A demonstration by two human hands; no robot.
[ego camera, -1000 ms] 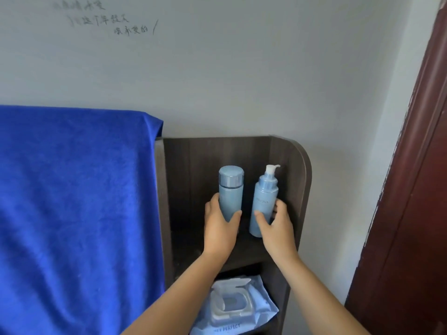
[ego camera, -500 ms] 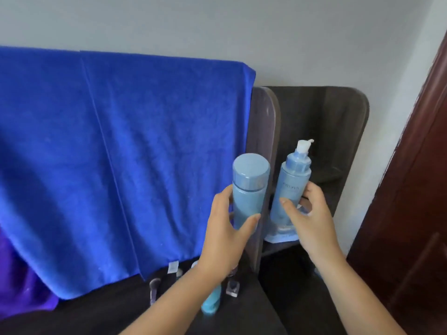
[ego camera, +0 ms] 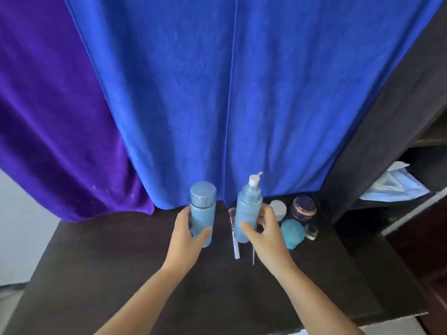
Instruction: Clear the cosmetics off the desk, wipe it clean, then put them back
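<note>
Head view: the left hand (ego camera: 186,240) is gripping a pale blue capped bottle (ego camera: 202,212) just below the centre of the frame, its fingers (ego camera: 203,234) wrapping the lower body while the bottle is standing upright above the dark surface (ego camera: 101,274). Whether the bottle's base is touching the surface cannot be told. Just to its right, the right hand (ego camera: 264,235) is holding a blue pump bottle (ego camera: 248,211) with a white dispenser head, its fingers closing around the lower half; faint lettering is showing on the front of this bottle, too blurred to read.

Right of the pump bottle, in the lower right of the centre, other cosmetics are sitting on the surface: a teal rounded item (ego camera: 292,233), a dark jar (ego camera: 304,207) with a gold band, a small white-lidded jar (ego camera: 278,207) and a small clear cube (ego camera: 310,232). Two thin white sticks (ego camera: 236,247) are lying between the hands.

A blue towel (ego camera: 242,93) is hanging across the upper frame, a purple cloth (ego camera: 53,131) beside it at the left. At the right edge, a light blue packet (ego camera: 394,187) is lying on a shelf (ego camera: 430,141).
</note>
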